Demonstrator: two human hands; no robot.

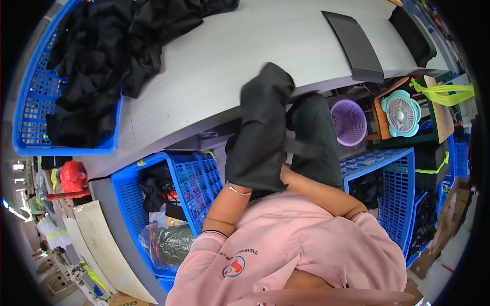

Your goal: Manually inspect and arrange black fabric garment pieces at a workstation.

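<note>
Extending beyond both wrists, a long black cloth piece [260, 132] is standing out from the front of the pink shirt [291, 234] toward the pale worktop [245, 46]. Its long axis is running away from the body and leaning slightly to the right, and its far end is overlapping the worktop's near edge; whether it is resting there or hanging above, I cannot tell.

The left forearm [222, 211] is pointing nearly along that axis, with the cloth's near edge lying just past a pale bracelet [239, 189] and covering the left hand. The right forearm [326, 196] is slanting in across the axis, its wrist passing behind the cloth's lower right corner, so the right hand is hiding there. Both wrists are sitting at the near end, neither clearly closer, but the left one is lining up better with the length. The fingers of both hands are staying out of sight under the fabric, so I cannot tell whether they are spreading, pressing together or pinching it.

Just right of the cloth, a dark trouser leg [319, 137] is showing, with a purple basket [360, 125] standing beyond it. At the upper left, a blue crate [66, 151] is holding a heap of black fabric [102, 66].
</note>
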